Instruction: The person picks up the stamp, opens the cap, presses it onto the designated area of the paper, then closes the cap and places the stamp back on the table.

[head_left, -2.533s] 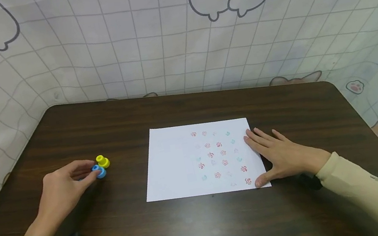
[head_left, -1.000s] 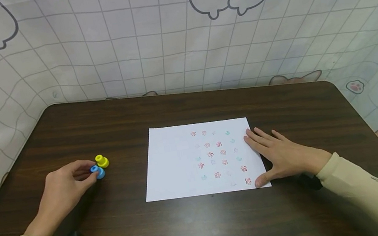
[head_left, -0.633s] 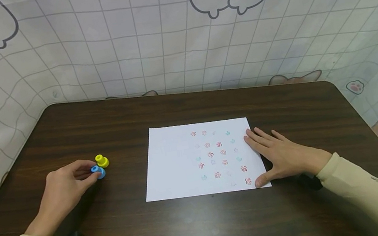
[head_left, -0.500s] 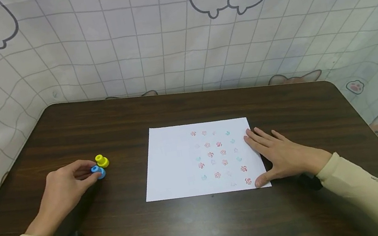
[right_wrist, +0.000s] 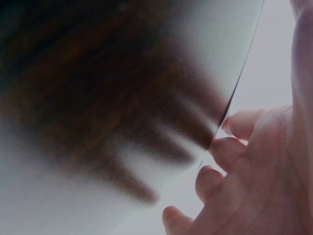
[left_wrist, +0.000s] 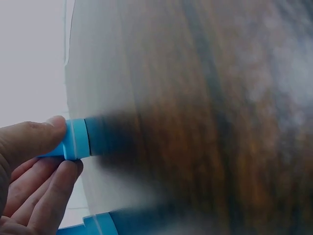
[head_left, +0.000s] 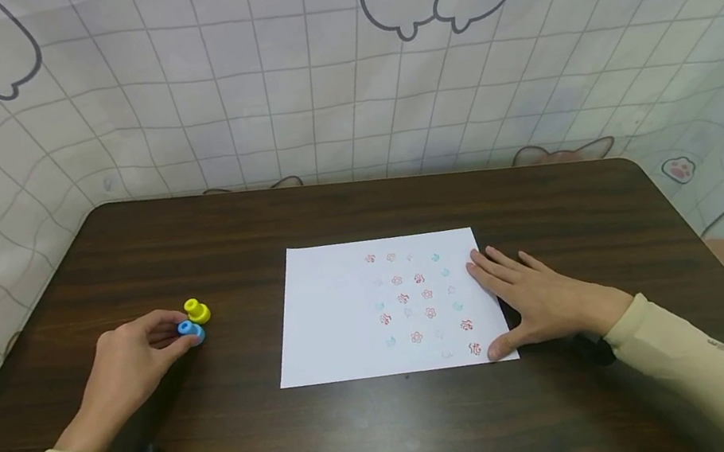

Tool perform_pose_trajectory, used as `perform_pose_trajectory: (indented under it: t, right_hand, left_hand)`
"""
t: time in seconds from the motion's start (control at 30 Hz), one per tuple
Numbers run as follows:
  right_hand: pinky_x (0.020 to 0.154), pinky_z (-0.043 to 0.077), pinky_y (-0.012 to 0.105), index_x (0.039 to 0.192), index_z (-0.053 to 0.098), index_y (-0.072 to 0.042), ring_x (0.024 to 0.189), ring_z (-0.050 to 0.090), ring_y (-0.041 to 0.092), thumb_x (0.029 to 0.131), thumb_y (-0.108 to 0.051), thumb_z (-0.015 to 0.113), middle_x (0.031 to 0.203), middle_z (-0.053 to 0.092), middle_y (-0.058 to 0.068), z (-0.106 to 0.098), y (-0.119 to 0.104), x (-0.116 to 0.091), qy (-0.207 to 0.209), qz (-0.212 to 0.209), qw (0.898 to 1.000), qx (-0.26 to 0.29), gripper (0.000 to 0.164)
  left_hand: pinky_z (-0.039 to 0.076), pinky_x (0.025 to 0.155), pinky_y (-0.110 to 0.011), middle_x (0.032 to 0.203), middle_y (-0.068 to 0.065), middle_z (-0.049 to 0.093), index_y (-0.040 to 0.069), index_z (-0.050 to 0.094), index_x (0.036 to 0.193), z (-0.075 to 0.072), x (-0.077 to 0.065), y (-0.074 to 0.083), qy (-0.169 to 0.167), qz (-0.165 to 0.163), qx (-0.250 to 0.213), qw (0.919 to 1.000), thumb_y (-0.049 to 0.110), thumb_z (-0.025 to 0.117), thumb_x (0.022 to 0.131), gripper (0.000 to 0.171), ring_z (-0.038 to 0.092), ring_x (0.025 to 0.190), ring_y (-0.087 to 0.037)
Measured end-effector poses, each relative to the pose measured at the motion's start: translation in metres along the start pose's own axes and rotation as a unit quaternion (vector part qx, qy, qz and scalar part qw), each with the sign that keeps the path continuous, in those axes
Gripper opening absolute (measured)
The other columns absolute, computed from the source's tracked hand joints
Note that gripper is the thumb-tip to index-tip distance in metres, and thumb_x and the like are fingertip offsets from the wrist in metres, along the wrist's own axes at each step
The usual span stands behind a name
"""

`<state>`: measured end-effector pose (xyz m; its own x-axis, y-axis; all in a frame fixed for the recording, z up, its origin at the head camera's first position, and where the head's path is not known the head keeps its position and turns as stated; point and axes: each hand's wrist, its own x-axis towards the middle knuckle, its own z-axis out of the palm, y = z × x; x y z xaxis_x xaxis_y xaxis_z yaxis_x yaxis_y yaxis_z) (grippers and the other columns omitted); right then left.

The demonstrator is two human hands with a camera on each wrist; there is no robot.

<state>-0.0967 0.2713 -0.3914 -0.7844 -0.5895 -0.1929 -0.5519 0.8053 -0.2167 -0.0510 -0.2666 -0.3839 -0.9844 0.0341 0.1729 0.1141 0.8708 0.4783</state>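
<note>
My left hand is at the left of the table, thumb and fingers pinching a blue stamp with a knob top and round base. In the left wrist view the base of this blue stamp stands at the tabletop. A second blue stamp shows at that view's lower edge; the hand hides it in the head view. Just behind the pinched one stands a yellow stamp. My right hand lies with fingers spread on the right edge of a white paper sheet.
Rows of small red, teal and faint purple prints cover the right half of the paper. The dark wooden table has rounded far corners. A white grid-patterned cloth with cartoon dogs hangs behind and at both sides.
The left hand has shifted slightly to the right, its thumb a little lower on the blue stamp. The head view has tilted slightly. The right hand and paper keep their places.
</note>
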Motion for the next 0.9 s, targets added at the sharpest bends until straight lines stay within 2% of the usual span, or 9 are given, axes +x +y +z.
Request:
perform_pose_trajectory:
  t: [0.2,0.4,0.63,0.8,0.9]
  right_hand:
    - [0.123,0.017,0.076,0.164,0.021,-0.004,0.161,0.015,0.045,0.071,-0.082,0.072,0.174,0.016,0.018,-0.002,-0.002,-0.001,0.000,0.002,1.000,-0.009,0.132]
    - [0.124,0.017,0.075,0.164,0.022,-0.003,0.161,0.016,0.044,0.071,-0.081,0.073,0.174,0.017,0.019,-0.003,-0.003,-0.002,0.001,0.002,1.000,-0.013,0.132]
    - [0.125,0.020,0.072,0.163,0.024,-0.002,0.161,0.019,0.044,0.071,-0.083,0.072,0.173,0.019,0.019,-0.004,-0.004,-0.003,0.003,-0.002,1.000,-0.021,0.132]
    - [0.126,0.019,0.071,0.164,0.023,-0.002,0.160,0.020,0.044,0.072,-0.082,0.071,0.173,0.019,0.019,-0.005,-0.005,-0.004,0.001,-0.002,1.000,-0.027,0.131]
    - [0.126,0.019,0.071,0.164,0.023,-0.002,0.160,0.020,0.043,0.072,-0.083,0.069,0.173,0.019,0.019,-0.005,-0.006,-0.004,0.001,-0.001,1.000,-0.032,0.131]
  left_hand:
    - [0.063,0.077,-0.052,0.106,-0.024,0.078,0.000,0.073,0.115,-0.005,-0.001,0.002,0.010,0.010,-0.002,0.9999,0.019,0.083,0.088,0.034,0.078,0.094,-0.040]
    - [0.063,0.073,-0.047,0.104,-0.023,0.079,0.000,0.075,0.112,-0.011,-0.001,0.004,0.034,0.029,-0.005,0.9990,0.018,0.085,0.086,0.034,0.079,0.090,-0.039]
    - [0.064,0.066,-0.034,0.102,-0.024,0.079,0.001,0.075,0.111,-0.016,0.000,0.009,0.051,0.045,-0.017,0.9975,0.016,0.087,0.084,0.033,0.079,0.087,-0.038]
    - [0.064,0.066,-0.036,0.103,-0.025,0.078,0.001,0.075,0.112,-0.018,0.001,0.014,0.054,0.050,-0.024,0.9970,0.015,0.087,0.084,0.034,0.079,0.087,-0.038]
    - [0.063,0.064,-0.028,0.102,-0.025,0.078,0.001,0.075,0.112,-0.019,0.001,0.017,0.056,0.054,-0.025,0.9966,0.017,0.087,0.084,0.035,0.079,0.087,-0.038]
